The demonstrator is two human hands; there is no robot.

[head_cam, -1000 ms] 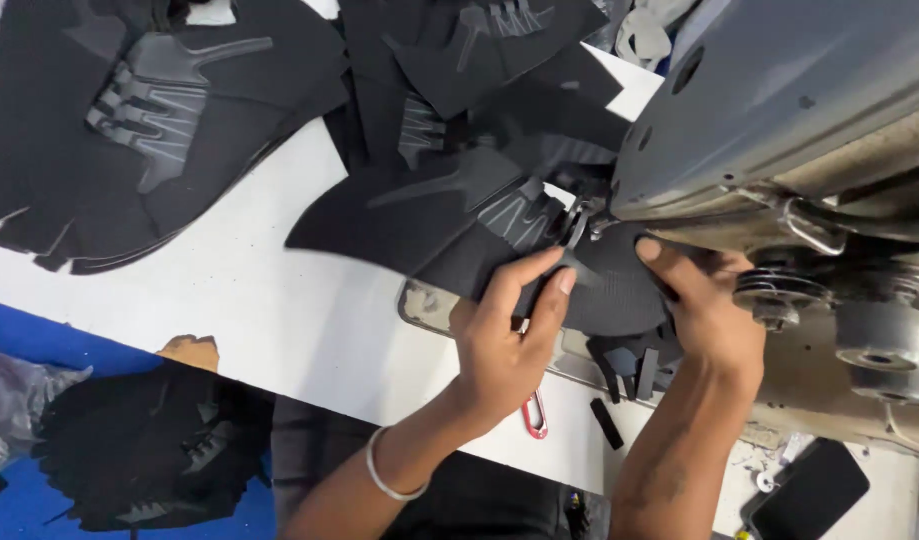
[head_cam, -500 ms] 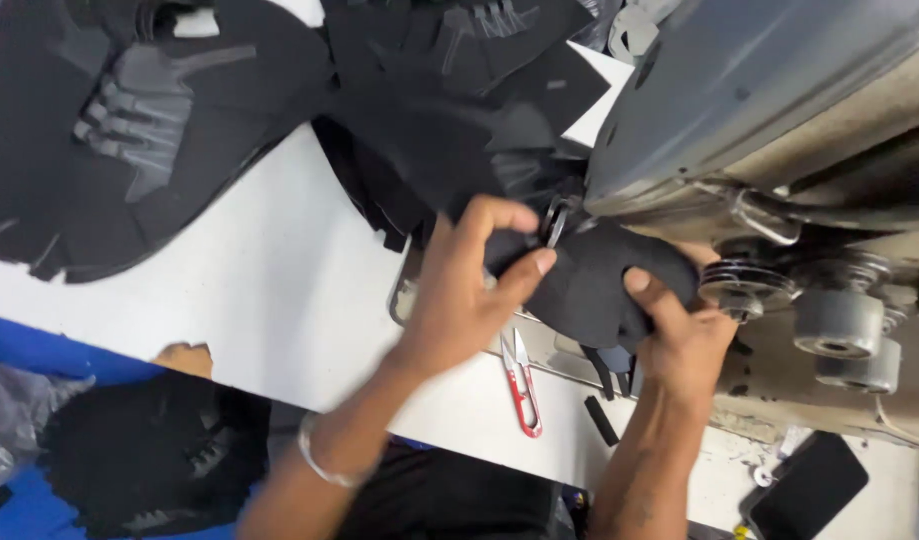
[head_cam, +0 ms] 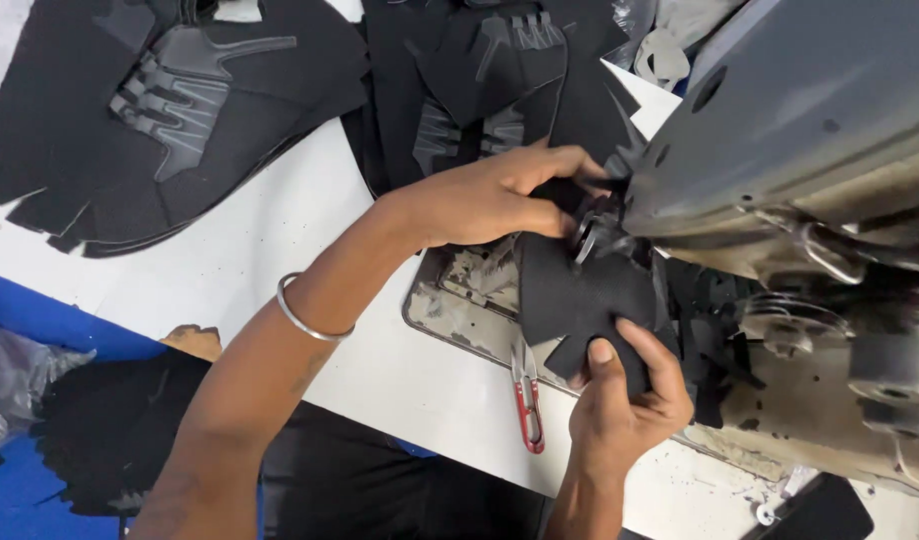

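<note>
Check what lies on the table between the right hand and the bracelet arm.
In the head view, red-handled snips lie on the white table between the right hand and the left forearm with its bracelet; the metal plate sits just above them.

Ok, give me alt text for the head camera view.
Two bare hands hold a black fabric piece under a grey sewing machine: left hand at the needle end, right hand gripping the near edge. Red thread snips lie on the white table.

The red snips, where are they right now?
In the head view the red snips lie on the white table, low and near the middle, just left of the right hand and below the black fabric piece at the sewing machine.
</note>
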